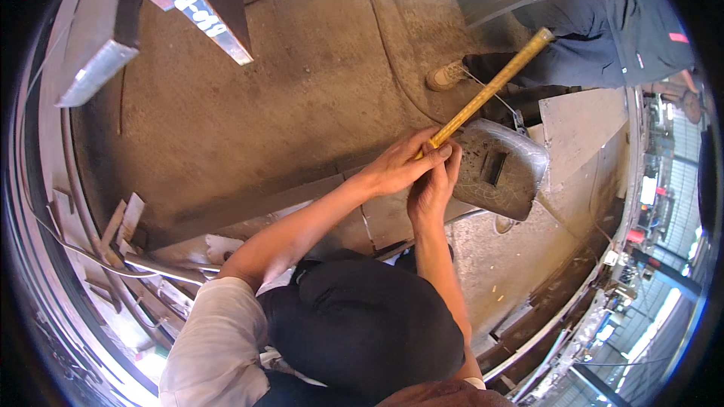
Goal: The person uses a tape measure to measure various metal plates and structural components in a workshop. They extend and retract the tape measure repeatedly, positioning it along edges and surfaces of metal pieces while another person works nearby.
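Note:
A yellow folding ruler [494, 87] slants up and to the right from between my two hands. My left hand [396, 166] grips its lower end with thumb and fingers. My right hand [436, 181] rises from below and closes its fingertips on the same end, touching the left hand. Just right of the hands a grey welding mask [501, 169] with a small dark window lies on the floor.
Steel plates and beams [215, 7] lie across the dusty floor at upper left. Several scrap metal pieces [124, 230] sit at left. Another person in dark trousers and a tan boot [446, 75] stands at upper right. A flat plate [581, 124] lies beside the mask.

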{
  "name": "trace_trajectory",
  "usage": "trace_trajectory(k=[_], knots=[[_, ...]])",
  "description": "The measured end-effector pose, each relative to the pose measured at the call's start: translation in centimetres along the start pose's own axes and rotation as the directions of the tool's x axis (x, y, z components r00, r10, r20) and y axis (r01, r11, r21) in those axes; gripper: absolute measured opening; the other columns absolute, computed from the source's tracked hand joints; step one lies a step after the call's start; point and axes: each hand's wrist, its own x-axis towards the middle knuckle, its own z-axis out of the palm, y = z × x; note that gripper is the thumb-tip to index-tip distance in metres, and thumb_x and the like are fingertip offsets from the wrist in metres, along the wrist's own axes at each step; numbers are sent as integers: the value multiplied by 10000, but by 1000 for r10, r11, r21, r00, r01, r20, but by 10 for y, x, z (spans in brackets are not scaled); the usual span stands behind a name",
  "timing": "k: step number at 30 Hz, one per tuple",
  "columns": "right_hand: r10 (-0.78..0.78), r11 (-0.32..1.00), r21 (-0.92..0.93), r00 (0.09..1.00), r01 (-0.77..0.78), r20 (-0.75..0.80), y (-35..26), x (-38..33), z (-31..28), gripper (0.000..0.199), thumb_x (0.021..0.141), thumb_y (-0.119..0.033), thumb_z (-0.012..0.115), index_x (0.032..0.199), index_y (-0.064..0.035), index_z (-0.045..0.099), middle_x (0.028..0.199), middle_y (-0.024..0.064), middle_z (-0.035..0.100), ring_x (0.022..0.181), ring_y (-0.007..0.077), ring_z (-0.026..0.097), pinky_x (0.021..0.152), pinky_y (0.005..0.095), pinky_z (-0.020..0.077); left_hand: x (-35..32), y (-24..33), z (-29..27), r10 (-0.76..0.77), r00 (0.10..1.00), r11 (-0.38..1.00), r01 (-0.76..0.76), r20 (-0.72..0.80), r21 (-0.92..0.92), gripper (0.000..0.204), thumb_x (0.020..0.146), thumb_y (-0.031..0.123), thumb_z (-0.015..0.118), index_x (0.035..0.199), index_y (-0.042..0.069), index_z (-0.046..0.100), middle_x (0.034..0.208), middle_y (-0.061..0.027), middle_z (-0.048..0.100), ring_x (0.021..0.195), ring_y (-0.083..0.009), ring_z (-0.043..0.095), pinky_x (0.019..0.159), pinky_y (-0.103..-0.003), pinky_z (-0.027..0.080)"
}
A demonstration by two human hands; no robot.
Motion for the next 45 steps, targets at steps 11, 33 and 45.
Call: trace_trajectory(k=[11, 33, 45], knots=[[-275, 528, -729, 900, 436, 339, -41, 96, 27, 243, 971, -211, 569, 999, 27, 611, 981, 193, 602, 897, 312, 564, 829, 365, 445, 47, -18, -41, 73, 990, 986, -90, -120, -139, 557, 994, 464, 513, 1353, 38, 540, 1325, -161, 576, 1233, -230, 538, 1044, -348, 404], [-300, 334, -834, 888, 439, 348, -90, 216, 64, 369, 928, -303, 653, 960, 63, 680, 758, 115, 694, 589, 162, 668, 535, 277, 514, 136, -41, -81, -88, 961, 994, 101, -262, 39, 609, 962, 553, 456, 1315, 67, 560, 1260, -181, 589, 1182, -333, 554, 973, -454, 433], [-502, 251, -801, 781, 543, 372, -101, 235, 52, 370, 840, -299, 747, 904, 64, 718, 709, 93, 673, 597, 146, 623, 532, 275, 494, 173, -37, -73, -20, 911, 996, 53, -412, 69, 608, 932, 547, 516, 1254, 42, 617, 1149, -235, 656, 1134, -398, 603, 1001, -463, 449]])
